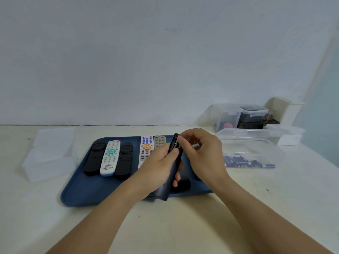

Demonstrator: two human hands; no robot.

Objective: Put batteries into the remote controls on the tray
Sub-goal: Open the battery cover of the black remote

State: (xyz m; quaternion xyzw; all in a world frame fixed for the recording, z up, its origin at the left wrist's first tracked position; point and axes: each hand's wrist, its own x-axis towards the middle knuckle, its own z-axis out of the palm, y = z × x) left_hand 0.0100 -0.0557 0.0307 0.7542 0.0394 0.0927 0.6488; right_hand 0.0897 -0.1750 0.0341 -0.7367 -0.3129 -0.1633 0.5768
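Note:
My left hand [157, 167] grips a dark remote control [172, 167] held tilted above the blue tray [82, 191], its back side towards me. My right hand [200, 149] pinches a battery [178, 143] at the remote's upper end, where the compartment lies open. Several more remotes lie on the tray: a black one [94, 158], a white one with teal buttons [110, 158], another black one [124, 158], a white one with blue and orange buttons [146, 148] and a grey one [160, 141]. A dark piece [180, 184], perhaps the cover, lies on the tray under my hands.
A clear plastic box [256, 149] to the right of the tray holds several dark blue batteries [247, 163]. Behind it stand more clear and white containers [244, 116]. A clear lidded box [49, 154] sits left of the tray. The table runs to a wall at the back.

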